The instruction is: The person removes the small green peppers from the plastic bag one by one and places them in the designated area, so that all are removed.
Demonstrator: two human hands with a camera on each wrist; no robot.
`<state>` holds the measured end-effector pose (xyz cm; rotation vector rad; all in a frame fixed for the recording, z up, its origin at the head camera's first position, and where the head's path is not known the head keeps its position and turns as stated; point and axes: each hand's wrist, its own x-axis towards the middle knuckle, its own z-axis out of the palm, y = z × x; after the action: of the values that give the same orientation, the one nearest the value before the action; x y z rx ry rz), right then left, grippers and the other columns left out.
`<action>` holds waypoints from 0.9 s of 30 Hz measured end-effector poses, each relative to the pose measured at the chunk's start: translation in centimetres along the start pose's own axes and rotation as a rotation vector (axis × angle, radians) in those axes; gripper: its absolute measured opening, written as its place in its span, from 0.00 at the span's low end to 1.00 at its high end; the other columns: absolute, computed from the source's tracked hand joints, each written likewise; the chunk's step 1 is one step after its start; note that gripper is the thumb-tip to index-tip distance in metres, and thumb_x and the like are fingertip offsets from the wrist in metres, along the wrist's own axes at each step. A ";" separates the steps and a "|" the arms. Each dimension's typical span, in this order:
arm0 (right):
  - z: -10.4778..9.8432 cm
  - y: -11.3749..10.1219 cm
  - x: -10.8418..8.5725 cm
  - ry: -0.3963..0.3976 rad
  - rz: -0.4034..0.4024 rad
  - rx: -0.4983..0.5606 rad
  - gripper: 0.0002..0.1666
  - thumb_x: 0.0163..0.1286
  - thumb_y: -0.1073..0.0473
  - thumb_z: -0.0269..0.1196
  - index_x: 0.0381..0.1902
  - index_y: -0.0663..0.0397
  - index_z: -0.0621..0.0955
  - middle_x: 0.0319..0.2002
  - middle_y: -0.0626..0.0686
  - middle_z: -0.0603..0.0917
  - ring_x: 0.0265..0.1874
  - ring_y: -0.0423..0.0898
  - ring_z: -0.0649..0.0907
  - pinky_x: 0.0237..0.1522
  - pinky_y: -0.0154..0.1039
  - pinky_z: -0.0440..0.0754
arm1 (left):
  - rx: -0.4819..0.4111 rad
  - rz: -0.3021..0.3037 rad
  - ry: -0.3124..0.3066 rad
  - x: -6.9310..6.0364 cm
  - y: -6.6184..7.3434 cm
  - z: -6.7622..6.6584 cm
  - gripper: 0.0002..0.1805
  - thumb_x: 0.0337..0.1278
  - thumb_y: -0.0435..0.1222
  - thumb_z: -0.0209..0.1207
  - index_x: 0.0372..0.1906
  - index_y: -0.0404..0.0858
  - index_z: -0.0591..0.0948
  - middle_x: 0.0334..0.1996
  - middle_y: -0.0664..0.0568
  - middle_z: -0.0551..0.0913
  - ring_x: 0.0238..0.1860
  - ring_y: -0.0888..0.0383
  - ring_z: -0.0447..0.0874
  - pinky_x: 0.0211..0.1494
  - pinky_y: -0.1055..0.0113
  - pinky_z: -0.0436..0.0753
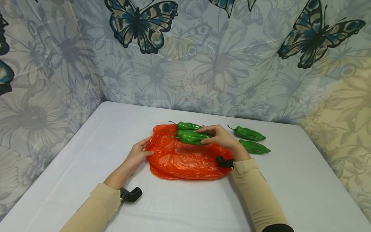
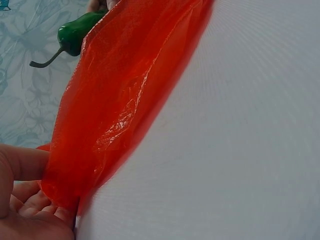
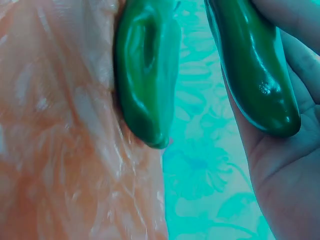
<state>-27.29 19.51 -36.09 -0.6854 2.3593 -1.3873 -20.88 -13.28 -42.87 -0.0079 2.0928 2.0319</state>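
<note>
An orange-red plastic bag (image 1: 185, 161) lies crumpled on the white table. My left hand (image 1: 138, 156) pinches its left edge between thumb and fingers; the left wrist view shows the thumb and fingers (image 2: 30, 165) at the bag's rim. Over the bag, my right hand (image 1: 220, 138) grips a green pepper (image 1: 191, 138), its stem pointing left. Behind it, another green pepper (image 1: 187, 126) lies at the bag's far side. A further stem and some green show between these two. In the right wrist view, one pepper (image 3: 145, 75) is against the bag and the gripped pepper (image 3: 260, 75) crosses the palm.
Two more green peppers lie on the table right of the bag, one farther back (image 1: 249, 133) and one nearer (image 1: 255, 147), partly behind the right wrist. A butterfly-and-flower patterned cloth (image 1: 203, 64) stands along the back and left of the white table (image 1: 179, 206).
</note>
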 end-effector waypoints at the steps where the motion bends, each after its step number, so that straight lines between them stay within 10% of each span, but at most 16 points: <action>1: -0.1 0.0 -0.2 -0.001 0.004 -0.005 0.26 0.53 0.65 0.69 0.53 0.58 0.80 0.56 0.59 0.79 0.61 0.55 0.73 0.55 0.43 0.77 | 0.002 0.000 0.001 0.0 0.0 0.0 0.37 0.54 0.20 0.51 0.71 0.35 0.55 0.71 0.40 0.58 0.68 0.46 0.61 0.44 0.81 0.77; 27: -1.5 -1.6 -6.2 -0.003 -0.048 -0.069 0.25 0.55 0.64 0.67 0.53 0.58 0.79 0.52 0.61 0.81 0.43 0.44 0.83 0.42 0.33 0.82 | 0.017 -0.002 0.000 -0.2 0.3 0.0 0.37 0.55 0.21 0.51 0.71 0.34 0.55 0.71 0.40 0.57 0.69 0.45 0.60 0.46 0.80 0.77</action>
<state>-22.44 23.33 -33.79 -0.7668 2.4134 -1.3289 -20.74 -13.29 -42.54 -0.0079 2.1094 2.0128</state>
